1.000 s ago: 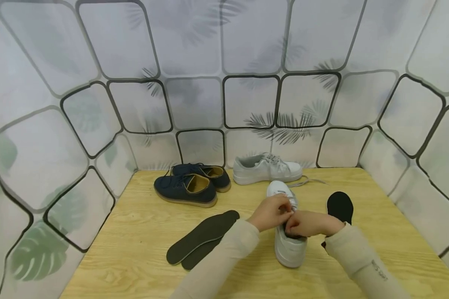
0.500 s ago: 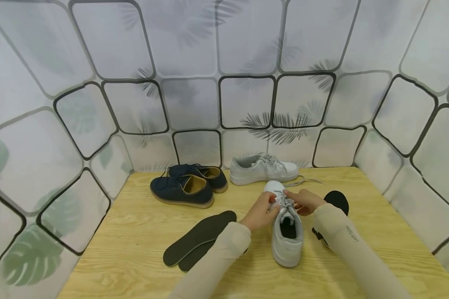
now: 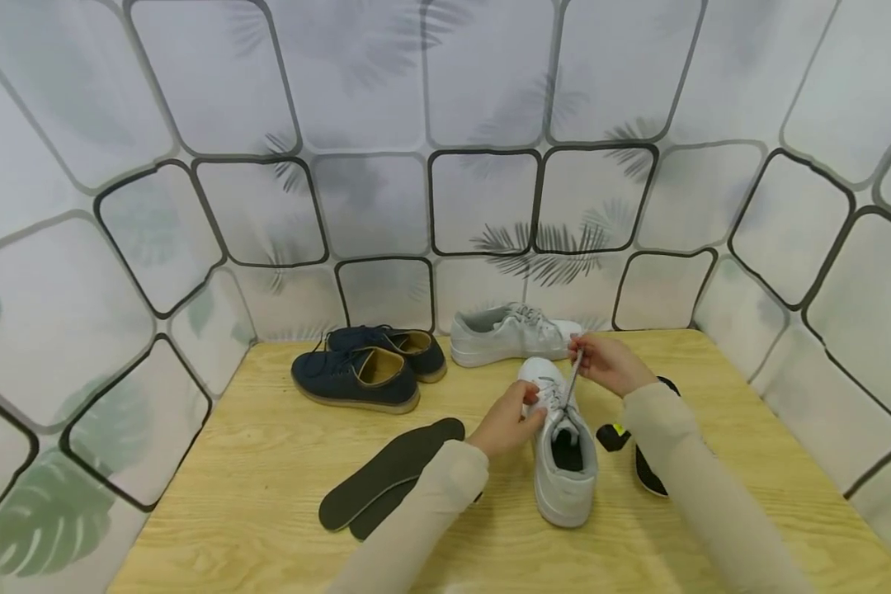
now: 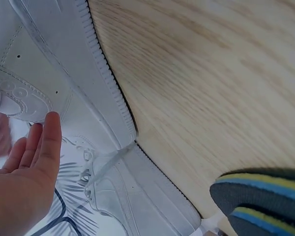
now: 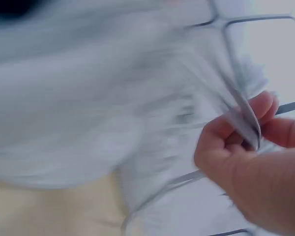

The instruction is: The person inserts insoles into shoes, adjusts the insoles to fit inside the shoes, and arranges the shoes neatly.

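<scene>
A white sneaker (image 3: 567, 495) stands with its heel toward me and its toe pointing away; a dark insole shows inside its opening. Above its tongue my right hand (image 3: 609, 363) pinches a grey-white shoelace (image 3: 574, 375), drawn up taut from the eyelets. The right wrist view is blurred, but the looped lace (image 5: 246, 120) runs between thumb and fingers there. My left hand (image 3: 506, 422) is at the sneaker's left side. Its fingers are extended in the left wrist view, with fingertips (image 4: 52, 120) right at the shoe's upper.
Behind stands another white sneaker (image 3: 490, 340). Navy shoes (image 3: 356, 384) sit at back left. Two dark insoles (image 3: 393, 470) overlap near my left sleeve. Right of the worked shoe lie a small black-and-yellow item (image 3: 613, 437) and a dark sole-shaped piece (image 3: 648, 474), partly under my right sleeve.
Both hands have left the shoe's opening and moved forward to the laces. My right hand has then lifted a lace up and away; my left hand has stayed beside the shoe.
</scene>
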`<state>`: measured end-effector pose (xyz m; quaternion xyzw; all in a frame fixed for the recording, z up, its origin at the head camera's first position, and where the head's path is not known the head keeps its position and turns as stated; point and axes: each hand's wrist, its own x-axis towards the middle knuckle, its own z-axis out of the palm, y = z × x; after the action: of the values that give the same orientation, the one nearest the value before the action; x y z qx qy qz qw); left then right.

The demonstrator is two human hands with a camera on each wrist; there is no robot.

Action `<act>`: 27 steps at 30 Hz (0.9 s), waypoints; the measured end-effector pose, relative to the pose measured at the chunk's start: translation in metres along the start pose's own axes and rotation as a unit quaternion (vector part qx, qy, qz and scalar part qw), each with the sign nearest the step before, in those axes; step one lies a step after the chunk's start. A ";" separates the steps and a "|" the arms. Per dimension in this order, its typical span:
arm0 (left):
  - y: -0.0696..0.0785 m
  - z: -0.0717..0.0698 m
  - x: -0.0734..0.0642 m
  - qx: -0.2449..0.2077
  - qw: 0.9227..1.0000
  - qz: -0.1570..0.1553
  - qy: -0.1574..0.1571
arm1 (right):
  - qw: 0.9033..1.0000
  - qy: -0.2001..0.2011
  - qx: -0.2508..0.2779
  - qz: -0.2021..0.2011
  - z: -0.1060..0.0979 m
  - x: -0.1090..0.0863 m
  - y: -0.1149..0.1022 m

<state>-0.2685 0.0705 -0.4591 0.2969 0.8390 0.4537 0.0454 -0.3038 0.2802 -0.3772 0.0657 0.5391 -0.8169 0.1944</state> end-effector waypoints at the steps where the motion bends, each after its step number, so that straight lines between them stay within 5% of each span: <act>1: -0.001 -0.001 0.000 0.001 1.000 0.000 0.000 | 1.000 -0.001 0.007 -0.015 0.005 -0.001 -0.009; 6: -0.003 -0.002 -0.002 0.007 1.000 0.005 -0.008 | 0.993 -0.024 -0.071 -0.095 0.027 0.002 -0.050; 9: -0.003 -0.003 -0.002 0.011 1.000 0.007 -0.020 | 0.974 -0.033 -0.178 -0.139 0.033 0.011 -0.066; 12: -0.005 -0.004 -0.001 0.013 1.000 0.008 -0.020 | 0.939 -0.029 -0.300 -0.162 0.036 0.024 -0.071; 16: -0.005 -0.007 0.000 0.010 1.000 0.008 -0.017 | 0.877 -0.018 -0.449 -0.168 0.035 0.043 -0.059; 21: -0.006 -0.007 -0.002 0.007 0.999 0.014 -0.033 | 0.812 -0.050 -0.548 -0.195 -0.012 0.088 -0.016; 24: -0.006 -0.008 -0.005 0.003 0.999 0.016 -0.040 | 0.783 -0.084 -0.575 -0.220 -0.047 0.117 0.009; 27: -0.007 -0.012 -0.007 0.002 0.999 0.005 -0.049 | 0.766 -0.100 -0.603 -0.198 -0.044 0.110 0.018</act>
<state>-0.2704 0.0547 -0.4591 0.3231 0.8352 0.4372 0.0835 -0.4019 0.2865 -0.4457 -0.2554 0.8991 -0.3459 0.0814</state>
